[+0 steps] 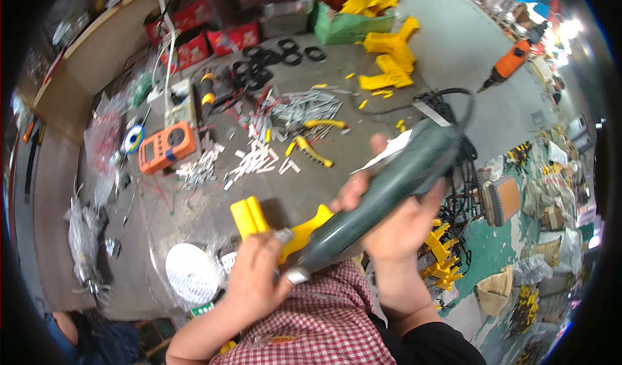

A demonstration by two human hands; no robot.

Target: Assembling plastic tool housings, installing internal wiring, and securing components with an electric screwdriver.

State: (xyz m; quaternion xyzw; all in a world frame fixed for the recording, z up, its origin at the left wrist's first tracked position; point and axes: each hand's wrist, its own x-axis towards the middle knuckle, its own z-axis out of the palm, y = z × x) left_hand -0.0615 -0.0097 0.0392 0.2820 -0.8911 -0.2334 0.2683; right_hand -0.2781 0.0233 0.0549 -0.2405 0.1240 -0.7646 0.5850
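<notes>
While the right hand (395,232) is closed around the barrel of a dark green cylindrical tool (376,200), the left hand (254,271), fingers bent, grips a yellow plastic piece (247,217) beside the tool's lower end; both are held in front of a checked garment (304,319). Left of the left hand, a white round object (192,274) rests on the tabletop (155,212). Farther off lie pale strips (256,159), yellow-handled pliers (314,152) and an orange meter (166,148). Beyond these are grey metal pieces (308,107), black rings (291,55) and, near the back, a green box (353,28) containing yellow parts (366,3).
</notes>
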